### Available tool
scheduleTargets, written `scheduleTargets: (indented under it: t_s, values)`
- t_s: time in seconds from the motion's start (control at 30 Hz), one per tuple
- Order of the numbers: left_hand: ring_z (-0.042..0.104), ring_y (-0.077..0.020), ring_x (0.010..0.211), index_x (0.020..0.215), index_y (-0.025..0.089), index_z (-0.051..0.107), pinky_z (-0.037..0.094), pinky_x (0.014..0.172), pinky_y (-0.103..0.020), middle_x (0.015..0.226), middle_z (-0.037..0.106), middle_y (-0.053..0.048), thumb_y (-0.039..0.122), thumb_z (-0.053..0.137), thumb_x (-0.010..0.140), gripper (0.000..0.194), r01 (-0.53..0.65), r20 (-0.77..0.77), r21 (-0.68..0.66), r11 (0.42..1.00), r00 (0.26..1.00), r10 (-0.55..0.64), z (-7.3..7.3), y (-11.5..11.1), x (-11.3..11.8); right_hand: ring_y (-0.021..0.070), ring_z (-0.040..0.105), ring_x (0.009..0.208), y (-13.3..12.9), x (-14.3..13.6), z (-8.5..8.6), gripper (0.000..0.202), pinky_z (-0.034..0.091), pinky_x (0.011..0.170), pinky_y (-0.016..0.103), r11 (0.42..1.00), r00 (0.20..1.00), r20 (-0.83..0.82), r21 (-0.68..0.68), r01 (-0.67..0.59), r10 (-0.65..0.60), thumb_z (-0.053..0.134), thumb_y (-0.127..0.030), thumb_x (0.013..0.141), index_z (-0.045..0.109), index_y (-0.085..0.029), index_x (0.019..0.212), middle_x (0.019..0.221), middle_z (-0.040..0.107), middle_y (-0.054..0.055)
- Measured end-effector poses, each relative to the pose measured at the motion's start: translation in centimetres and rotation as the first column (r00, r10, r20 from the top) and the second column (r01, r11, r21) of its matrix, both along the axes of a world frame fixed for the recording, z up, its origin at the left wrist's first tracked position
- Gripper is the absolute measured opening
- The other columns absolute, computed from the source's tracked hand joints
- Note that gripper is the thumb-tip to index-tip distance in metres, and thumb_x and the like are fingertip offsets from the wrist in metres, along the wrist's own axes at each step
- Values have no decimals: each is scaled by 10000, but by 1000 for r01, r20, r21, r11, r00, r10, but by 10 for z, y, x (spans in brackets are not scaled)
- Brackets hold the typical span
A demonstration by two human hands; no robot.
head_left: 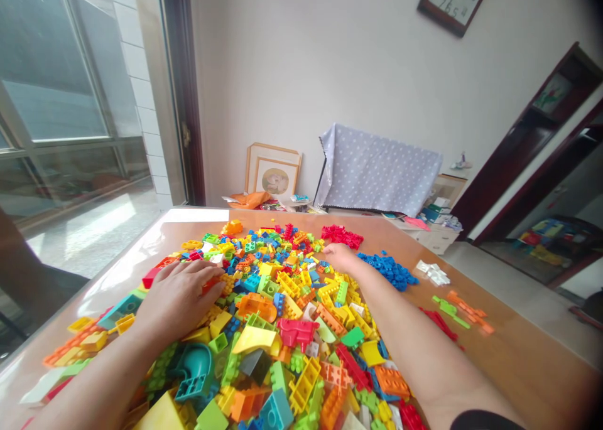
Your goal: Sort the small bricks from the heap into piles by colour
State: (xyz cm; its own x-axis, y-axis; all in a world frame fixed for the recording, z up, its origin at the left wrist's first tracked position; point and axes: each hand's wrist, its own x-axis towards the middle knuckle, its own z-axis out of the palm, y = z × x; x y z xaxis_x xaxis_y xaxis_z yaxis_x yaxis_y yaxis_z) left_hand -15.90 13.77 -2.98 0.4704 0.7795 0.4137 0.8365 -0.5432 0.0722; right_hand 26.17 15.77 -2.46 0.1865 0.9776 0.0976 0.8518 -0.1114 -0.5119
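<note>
A large heap of mixed toy building bricks [289,285] in yellow, orange, green, blue and red spreads over the table. My left hand [181,292] lies palm down on the heap's left side, fingers stretched and slightly apart. Orange and yellow bricks show under its fingertips. My right hand [340,258] is at the heap's far right edge, between the heap and a pile of red bricks [342,235]. Its fingers are curled together, and whatever they hold is hidden. Just right of that wrist is a pile of blue bricks [389,272].
On the table's right side lie white bricks [432,272], a light green piece [451,311], orange pieces [471,311] and red strips [440,323]. A white sheet [195,215] lies at the far left edge. Beyond stand picture frames [273,172] and a dotted cloth cover [381,169].
</note>
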Motion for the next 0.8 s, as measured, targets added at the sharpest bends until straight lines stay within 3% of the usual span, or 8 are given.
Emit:
scheduleTargets:
  t_s: [0.2, 0.37, 0.53, 0.67, 0.8]
  values:
    - [631, -304, 1145, 1144, 319, 729, 424, 989, -461, 1272, 710, -19, 545, 470, 976, 382, -4, -2, 3, 1000, 1000, 4, 0, 0, 0, 194, 674, 834, 5, 1, -17, 169, 446, 684, 232, 997, 990, 140, -71, -3, 13, 745, -185, 724, 774, -231, 884, 875, 764, 19]
    - [632, -310, 1154, 1135, 319, 733, 417, 993, -470, 1277, 711, -21, 556, 476, 969, 387, -9, 3, 1, 1000, 1000, 9, 1, 0, 1, 172, 664, 807, 2, -8, -7, 125, 440, 681, 222, 994, 976, 195, -74, -80, 94, 675, -267, 805, 782, -232, 859, 846, 755, 13]
    - [628, -304, 1156, 1136, 321, 732, 416, 989, -471, 1273, 709, -21, 560, 456, 976, 398, -13, -6, 0, 1000, 1000, 13, 2, -2, 2, 170, 656, 920, 4, -29, 2, 206, 433, 731, 222, 980, 954, 224, -43, -196, 201, 609, -301, 861, 791, -268, 951, 989, 764, 8]
    - [627, -291, 1153, 1147, 330, 724, 412, 976, -462, 1283, 704, -15, 564, 434, 986, 406, -16, -24, -2, 1000, 1000, 16, 2, -1, 1, 164, 651, 830, 6, -36, -1, 139, 426, 698, 223, 964, 940, 222, -110, -241, 260, 695, -315, 793, 802, -273, 871, 894, 759, -8]
    - [626, -294, 1163, 1148, 342, 724, 400, 982, -460, 1284, 705, -14, 560, 426, 989, 402, -18, -22, -1, 1000, 1000, 18, 1, -1, 1, 149, 626, 689, 6, -29, -4, 88, 404, 629, 224, 971, 950, 223, -149, -186, 216, 692, -234, 766, 769, -221, 727, 713, 720, -5]
